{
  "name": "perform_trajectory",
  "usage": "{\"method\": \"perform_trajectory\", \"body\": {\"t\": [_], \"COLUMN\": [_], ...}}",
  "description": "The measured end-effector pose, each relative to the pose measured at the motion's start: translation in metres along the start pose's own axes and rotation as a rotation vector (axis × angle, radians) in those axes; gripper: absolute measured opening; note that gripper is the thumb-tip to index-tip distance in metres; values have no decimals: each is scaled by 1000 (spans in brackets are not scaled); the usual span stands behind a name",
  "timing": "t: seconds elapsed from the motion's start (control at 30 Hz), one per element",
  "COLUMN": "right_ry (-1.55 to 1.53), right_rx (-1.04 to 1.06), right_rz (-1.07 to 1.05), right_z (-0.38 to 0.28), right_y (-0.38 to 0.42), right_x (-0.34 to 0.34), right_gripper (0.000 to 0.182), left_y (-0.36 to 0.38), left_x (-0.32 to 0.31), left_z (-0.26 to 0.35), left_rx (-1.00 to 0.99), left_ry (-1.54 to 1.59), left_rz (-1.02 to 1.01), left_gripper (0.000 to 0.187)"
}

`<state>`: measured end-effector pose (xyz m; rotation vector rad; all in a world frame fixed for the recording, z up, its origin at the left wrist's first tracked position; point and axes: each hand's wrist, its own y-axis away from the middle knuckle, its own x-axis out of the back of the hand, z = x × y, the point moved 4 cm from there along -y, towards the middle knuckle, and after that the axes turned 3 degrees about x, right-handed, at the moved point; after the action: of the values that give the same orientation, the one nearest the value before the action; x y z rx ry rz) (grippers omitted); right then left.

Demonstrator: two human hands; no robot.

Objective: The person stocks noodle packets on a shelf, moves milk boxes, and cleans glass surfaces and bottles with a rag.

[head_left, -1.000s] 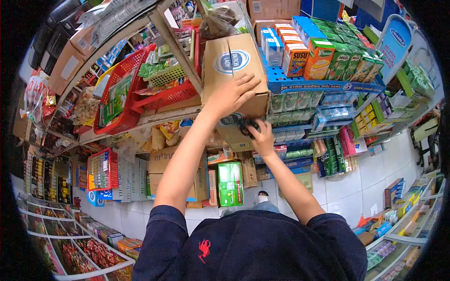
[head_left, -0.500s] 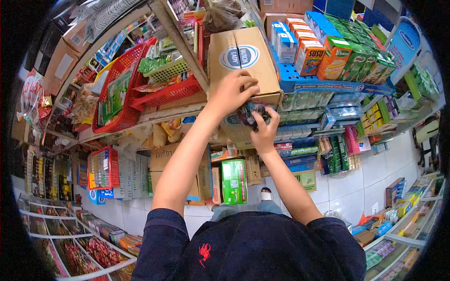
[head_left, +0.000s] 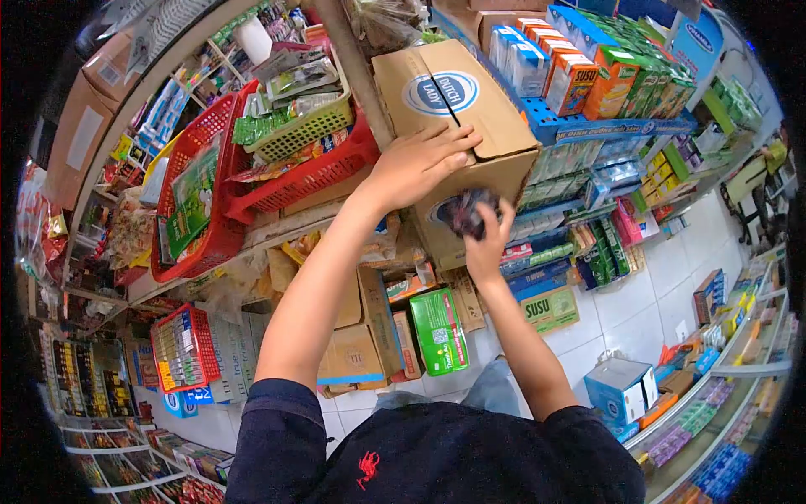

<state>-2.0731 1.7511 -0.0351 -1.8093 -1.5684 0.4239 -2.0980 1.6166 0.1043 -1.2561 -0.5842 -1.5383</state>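
Partly hidden, a dark crumpled thing (head_left: 467, 212) fills the right hand (head_left: 487, 244).

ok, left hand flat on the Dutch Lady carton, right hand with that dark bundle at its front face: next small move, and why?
Probably keep the left hand pressing on the brown cardboard Dutch Lady carton to steady it, and lift the right hand with the dark crumpled bundle toward the top seam. The bundle sits below the carton's front edge, and the flaps look closed; what the bundle is cannot be told.

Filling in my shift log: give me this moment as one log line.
left hand: flat on Dutch Lady carton | right hand: holds dark crumpled item against carton front | red basket: beside carton
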Motion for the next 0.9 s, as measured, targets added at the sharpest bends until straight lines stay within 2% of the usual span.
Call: {"method": "perform_trajectory", "body": {"t": [0.07,0.13,0.23,0.3,0.37,0.43,0.47,0.53,0.57,0.6,0.67,0.7,0.73,0.77,0.8,0.83,0.87,0.9], "right_ry": [35,40,106,222,270,255,249,93,52,-4,-236,-231,-409,-592,-564,-459,-349,-247], "right_rx": [113,157,166,120,-36,-96,-84,-247,-181,-253,-380,-369,-395,-407,-308,-206,-102,6], "right_rz": [74,147,101,-83,-400,-609,-602,-515,-378,-331,-144,-138,-181,-228,-427,-609,-786,-812], "right_z": [-39,-45,-8,40,79,112,101,82,61,39,-28,-50,-68,-83,-97,-106,-113,-123], "right_y": [-29,-34,9,62,110,148,147,138,122,102,54,42,36,26,18,11,2,-10], "right_x": [5,-1,-19,-33,-40,-38,-38,-23,-17,-9,7,13,14,12,9,6,5,11], "right_gripper": [54,53,54,52,51,50,50,49,49,48,43,43,42,42,44,45,46,47], "left_y": [1,1,1,1,2,2,2,14,30,49,103,119,136,150,158,164,165,164], "left_x": [0,2,-3,1,-1,-6,-3,-3,1,6,-26,-43,-59,-77,-92,-89,-82,-76], "left_z": [-1,0,-3,-2,-2,-4,-4,1,6,10,21,32,41,44,42,35,30,23], "left_rx": [-9,0,-13,8,7,12,4,13,-13,-49,-90,-73,-52,68,194,292,335,320], "left_ry": [60,68,35,53,84,85,90,117,203,286,77,118,159,402,651,491,494,538], "left_rz": [32,66,113,130,148,159,162,181,388,601,592,566,532,656,773,841,881,879], "left_gripper": [44,44,43,43,42,42,42,42,43,44,49,52,56,59,64,65,59,58]}}
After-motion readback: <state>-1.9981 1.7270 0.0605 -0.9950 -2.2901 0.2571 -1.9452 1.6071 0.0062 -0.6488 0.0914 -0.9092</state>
